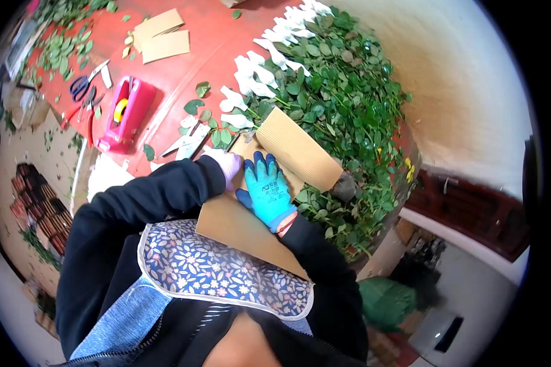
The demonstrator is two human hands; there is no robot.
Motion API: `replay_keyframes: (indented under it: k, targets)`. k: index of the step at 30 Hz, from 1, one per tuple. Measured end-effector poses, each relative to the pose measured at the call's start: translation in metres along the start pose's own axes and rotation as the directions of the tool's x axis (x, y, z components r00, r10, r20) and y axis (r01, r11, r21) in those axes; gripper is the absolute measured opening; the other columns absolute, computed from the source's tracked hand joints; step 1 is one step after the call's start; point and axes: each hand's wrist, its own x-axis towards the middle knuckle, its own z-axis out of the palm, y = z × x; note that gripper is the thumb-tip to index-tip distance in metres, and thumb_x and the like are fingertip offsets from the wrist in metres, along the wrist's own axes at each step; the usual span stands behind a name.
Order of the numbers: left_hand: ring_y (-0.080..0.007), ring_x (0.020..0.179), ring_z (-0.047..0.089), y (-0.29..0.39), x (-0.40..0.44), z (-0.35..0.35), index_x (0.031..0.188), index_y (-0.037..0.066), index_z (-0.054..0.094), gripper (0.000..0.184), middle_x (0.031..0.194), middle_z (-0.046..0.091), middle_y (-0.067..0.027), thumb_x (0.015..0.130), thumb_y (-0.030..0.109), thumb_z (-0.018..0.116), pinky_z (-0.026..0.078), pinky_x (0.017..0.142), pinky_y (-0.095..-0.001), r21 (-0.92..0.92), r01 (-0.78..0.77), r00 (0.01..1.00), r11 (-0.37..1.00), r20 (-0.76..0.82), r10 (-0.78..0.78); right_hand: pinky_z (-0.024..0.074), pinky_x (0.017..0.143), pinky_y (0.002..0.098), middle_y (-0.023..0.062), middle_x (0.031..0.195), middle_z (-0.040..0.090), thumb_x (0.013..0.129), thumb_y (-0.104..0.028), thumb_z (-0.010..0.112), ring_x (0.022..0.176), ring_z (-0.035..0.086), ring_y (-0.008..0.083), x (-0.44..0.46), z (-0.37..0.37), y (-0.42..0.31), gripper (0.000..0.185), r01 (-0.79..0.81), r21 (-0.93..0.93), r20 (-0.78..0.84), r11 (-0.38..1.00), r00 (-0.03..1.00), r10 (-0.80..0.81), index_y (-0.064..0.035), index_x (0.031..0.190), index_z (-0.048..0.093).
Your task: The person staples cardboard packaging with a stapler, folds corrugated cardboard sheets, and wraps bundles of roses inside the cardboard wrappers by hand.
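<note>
My right hand [267,191], in a teal glove with dark blue fingertips, lies flat with fingers spread on a brown cardboard sheet [245,229]. Beside it, my left hand [228,165] in a pale lilac glove is closed at the cardboard's left edge; its fingertips are partly hidden. A corrugated cardboard flap [300,150] stands raised just beyond my right hand. What lies between the cardboard layers cannot be made out. Scissors [190,142] rest on the table close to my left hand.
A large heap of leafy stems [349,92] with white-wrapped heads [251,76] covers the table's right side. On the red table [183,70] are a pink tape dispenser [128,116], dark-handled scissors [81,87], red-handled pruners [90,113], cardboard pieces [165,47] and loose leaves [61,52].
</note>
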Motion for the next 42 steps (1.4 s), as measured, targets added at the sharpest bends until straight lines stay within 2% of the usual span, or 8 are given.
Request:
replay_keyframes:
  k: [7, 9, 18, 27, 35, 38, 41, 42]
  targets:
    - [-0.0382, 0.075, 0.065, -0.019, -0.015, -0.007, 0.09, 0.005, 0.057, 0.019, 0.077, 0.065, -0.0198, 0.084, 0.021, 0.062, 0.052, 0.066, -0.0457, -0.149, 0.165, 0.924, 0.975, -0.322, -0.206, 0.0361, 0.103, 0.0557, 0.0193, 0.145, 0.039, 0.081, -0.04, 0.066, 0.133, 0.037, 0.0426, -0.01, 0.005, 0.006, 0.067, -0.012, 0.103, -0.065, 0.995, 0.998, 0.019, -0.0068, 0.136, 0.047]
    - [-0.0368, 0.071, 0.065, -0.037, -0.012, 0.0, 0.091, 0.005, 0.058, 0.017, 0.077, 0.066, -0.0176, 0.082, 0.018, 0.064, 0.052, 0.065, -0.0448, -0.305, -0.035, 0.896, 0.952, -0.431, -0.105, 0.036, 0.103, 0.0551, 0.0188, 0.145, 0.039, 0.081, -0.039, 0.066, 0.133, 0.036, 0.0417, -0.01, 0.005, 0.006, 0.066, -0.02, 0.089, -0.058, 0.996, 0.998, 0.025, -0.0069, 0.136, 0.047]
    - [-0.0328, 0.075, 0.063, -0.01, -0.006, 0.021, 0.099, 0.003, 0.056, 0.034, 0.074, 0.06, -0.0131, 0.072, 0.015, 0.073, 0.051, 0.068, -0.0423, -0.437, -0.126, 0.954, 0.891, -0.298, -0.011, 0.0339, 0.106, 0.0528, 0.0162, 0.148, 0.038, 0.08, -0.034, 0.068, 0.138, 0.033, 0.0381, -0.014, 0.004, 0.005, 0.064, -0.051, 0.061, -0.035, 0.997, 0.998, 0.053, -0.0067, 0.135, 0.049]
    - [-0.0369, 0.114, 0.055, 0.008, 0.006, -0.005, 0.129, 0.005, 0.045, 0.073, 0.127, 0.05, -0.0208, 0.067, 0.02, 0.082, 0.047, 0.092, -0.0421, -0.055, -0.283, 0.906, 0.958, -0.342, 0.248, 0.0364, 0.104, 0.0515, 0.0167, 0.14, 0.046, 0.081, -0.033, 0.068, 0.135, 0.038, 0.0379, -0.014, 0.009, 0.009, 0.059, -0.02, 0.022, -0.1, 1.0, 0.995, 0.022, -0.0056, 0.132, 0.053]
    - [-0.0412, 0.119, 0.05, -0.014, 0.033, 0.01, 0.132, 0.005, 0.042, 0.083, 0.133, 0.044, -0.0219, 0.061, 0.021, 0.084, 0.045, 0.099, -0.0435, -0.002, -0.273, 0.927, 0.962, -0.267, 0.262, 0.046, 0.093, 0.0439, 0.0151, 0.126, 0.057, 0.085, -0.036, 0.065, 0.117, 0.056, 0.0304, -0.014, -0.025, 0.028, 0.048, 0.072, 0.226, 0.005, 0.971, 0.997, -0.076, -0.007, 0.123, 0.059]
    - [-0.0409, 0.12, 0.049, -0.022, 0.037, 0.01, 0.133, 0.005, 0.042, 0.085, 0.132, 0.046, -0.0214, 0.062, 0.022, 0.085, 0.043, 0.101, -0.0429, 0.029, -0.272, 0.917, 0.962, -0.296, 0.268, 0.0497, 0.086, 0.0423, 0.0209, 0.119, 0.063, 0.091, -0.049, 0.059, 0.098, 0.064, 0.0353, -0.035, -0.058, 0.023, 0.06, -0.015, 0.927, 0.096, 0.374, 0.975, -0.201, -0.0013, 0.126, 0.055]
    - [-0.0395, 0.122, 0.048, -0.015, 0.03, 0.003, 0.135, 0.006, 0.041, 0.088, 0.134, 0.045, -0.0201, 0.062, 0.025, 0.086, 0.043, 0.101, -0.043, 0.072, -0.229, 0.937, 0.971, -0.253, 0.24, 0.0505, 0.082, 0.0443, 0.0231, 0.112, 0.064, 0.089, -0.05, 0.06, 0.092, 0.065, 0.0367, -0.055, -0.038, 0.013, 0.068, 0.234, 0.498, -0.123, 0.835, 0.972, -0.199, 0.0012, 0.132, 0.049]
    - [-0.0411, 0.12, 0.048, -0.02, 0.036, 0.003, 0.135, 0.006, 0.041, 0.088, 0.133, 0.045, -0.0215, 0.063, 0.025, 0.086, 0.043, 0.1, -0.0445, 0.075, -0.215, 0.946, 0.974, -0.231, 0.227, 0.0496, 0.079, 0.0465, 0.0222, 0.102, 0.064, 0.088, -0.048, 0.06, 0.087, 0.063, 0.0395, -0.047, -0.039, 0.013, 0.072, 0.132, 0.519, 0.065, 0.845, 0.979, -0.193, 0.0038, 0.135, 0.044]
